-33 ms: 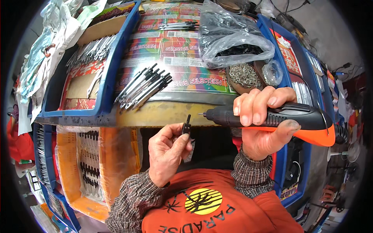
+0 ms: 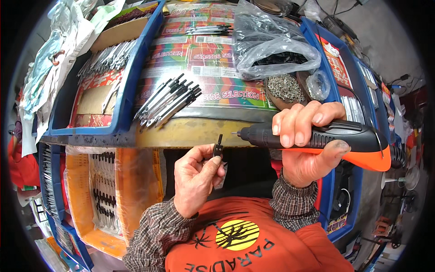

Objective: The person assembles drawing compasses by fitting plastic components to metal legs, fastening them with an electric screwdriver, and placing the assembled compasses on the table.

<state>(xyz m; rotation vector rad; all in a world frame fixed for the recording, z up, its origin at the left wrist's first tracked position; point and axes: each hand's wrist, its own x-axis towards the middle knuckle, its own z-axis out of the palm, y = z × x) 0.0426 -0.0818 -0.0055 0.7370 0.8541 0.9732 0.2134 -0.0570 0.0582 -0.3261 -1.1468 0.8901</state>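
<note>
My right hand [image 2: 308, 124] is wrapped around a black and orange electric screwdriver [image 2: 335, 136], its thumb sticking out below. The thin metal bit [image 2: 235, 133] points left, apart from the piece in my other hand. Between thumb and fingers, my left hand [image 2: 195, 177] pinches a small black part [image 2: 218, 148] with a narrow rod pointing up and small shiny spots on its face. The rest of that part is hidden by my fingers. Just beyond, on the table edge, lies a bundle of slim black and silver pen-like pieces [image 2: 167, 102].
A round dish of small metal screws [image 2: 285, 88] stands beside a clear plastic bag [image 2: 276, 59] of dark parts. Blue trays [image 2: 122, 109] with slim metal pieces flank the table. Below left sits an orange crate [image 2: 131, 190] with rows of pieces. A cord [image 2: 346, 86] runs at right.
</note>
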